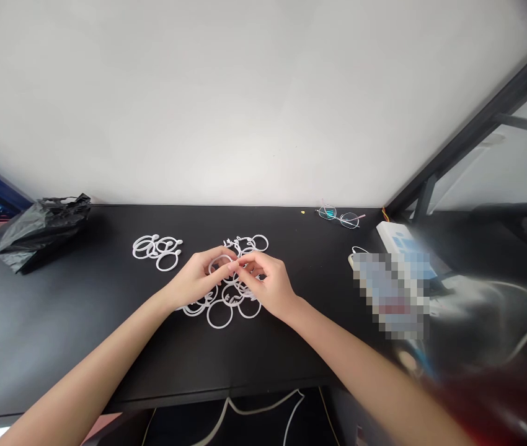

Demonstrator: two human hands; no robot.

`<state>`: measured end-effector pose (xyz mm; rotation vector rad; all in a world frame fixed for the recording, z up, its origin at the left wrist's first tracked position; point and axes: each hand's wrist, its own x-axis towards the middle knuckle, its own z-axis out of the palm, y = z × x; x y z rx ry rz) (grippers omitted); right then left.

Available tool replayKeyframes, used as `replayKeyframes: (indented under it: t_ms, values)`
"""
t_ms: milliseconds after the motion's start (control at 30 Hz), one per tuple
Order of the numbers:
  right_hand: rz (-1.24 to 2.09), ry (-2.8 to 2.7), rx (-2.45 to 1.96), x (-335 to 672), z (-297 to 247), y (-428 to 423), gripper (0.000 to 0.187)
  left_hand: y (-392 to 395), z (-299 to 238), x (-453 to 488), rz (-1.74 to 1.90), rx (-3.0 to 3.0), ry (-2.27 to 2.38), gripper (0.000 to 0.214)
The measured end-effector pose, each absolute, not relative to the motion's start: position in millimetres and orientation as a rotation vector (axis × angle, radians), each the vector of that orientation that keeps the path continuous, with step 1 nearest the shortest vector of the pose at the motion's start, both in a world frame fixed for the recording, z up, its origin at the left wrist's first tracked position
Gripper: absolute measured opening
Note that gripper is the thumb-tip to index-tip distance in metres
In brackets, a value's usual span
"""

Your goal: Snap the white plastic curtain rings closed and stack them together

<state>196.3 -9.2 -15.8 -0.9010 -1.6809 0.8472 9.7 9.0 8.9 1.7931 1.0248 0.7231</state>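
Note:
Both of my hands meet over a heap of white plastic rings [226, 303] in the middle of a black table [59, 322]. My left hand [197, 280] pinches one white ring [219, 261] by its rim, fingers closed. Facing it, my right hand [269, 282] pinches a white ring as well, its fingertips touching those of the left hand. Whether the right hand holds the same ring or another I cannot tell. A smaller cluster of white rings [156, 249] lies to the left, apart from the hands.
A crumpled black plastic bag [43, 229] sits at the table's far left. Eyeglasses [339, 216] lie by the wall at the back right. A white box with blue print [403, 244] and a blurred patch are at the right. White cables [245, 412] hang below the front edge.

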Motion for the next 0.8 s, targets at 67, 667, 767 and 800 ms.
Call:
replayKeyframes:
  t_ms: [67, 667, 767, 800]
  values:
    - [0.847, -1.67, -0.897, 196.2, -15.8, -9.5, 0.004, 7.6, 8.9, 10.1, 0.728, 1.871, 1.034, 0.034]
    - [0.899, -1.64, -0.908, 195.0, -12.2, -13.5, 0.01, 3.5, 9.3, 12.4, 0.894, 1.953, 1.083, 0.026]
    - [0.893, -1.674, -0.921, 195.9, -9.4, -14.3, 0.012, 3.6, 9.6, 11.2, 0.878, 1.926, 1.09, 0.026]
    - [0.9, -1.689, -0.924, 196.4, -8.7, -14.6, 0.013, 3.7, 9.6, 10.9, 0.875, 1.917, 1.092, 0.027]
